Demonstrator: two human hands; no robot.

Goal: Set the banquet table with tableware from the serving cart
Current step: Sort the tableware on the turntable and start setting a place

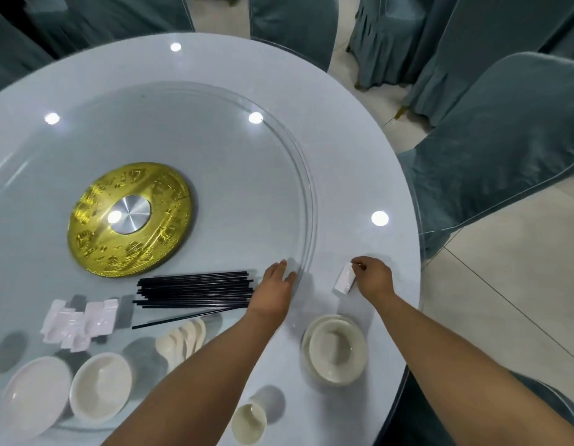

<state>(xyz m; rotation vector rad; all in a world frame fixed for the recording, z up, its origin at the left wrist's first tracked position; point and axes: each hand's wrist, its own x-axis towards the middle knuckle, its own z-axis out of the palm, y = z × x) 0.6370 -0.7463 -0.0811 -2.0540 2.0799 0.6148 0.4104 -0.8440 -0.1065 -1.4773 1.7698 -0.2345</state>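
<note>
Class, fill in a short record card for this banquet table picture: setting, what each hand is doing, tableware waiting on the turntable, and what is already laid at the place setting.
setting: round white table with glass turntable, covered chairs around
left hand: flat on turntable edge, beside black chopsticks
right hand: pinching white chopstick rest on the table
waiting on turntable: chopsticks, spoons, spare rests, bowls
already laid: bowl on plate, small cup

We have a single wide-angle view from the head, looking steeply down and forward over the round table (pixel 359 175). It sits close, with both forearms reaching in from the bottom edge.
</note>
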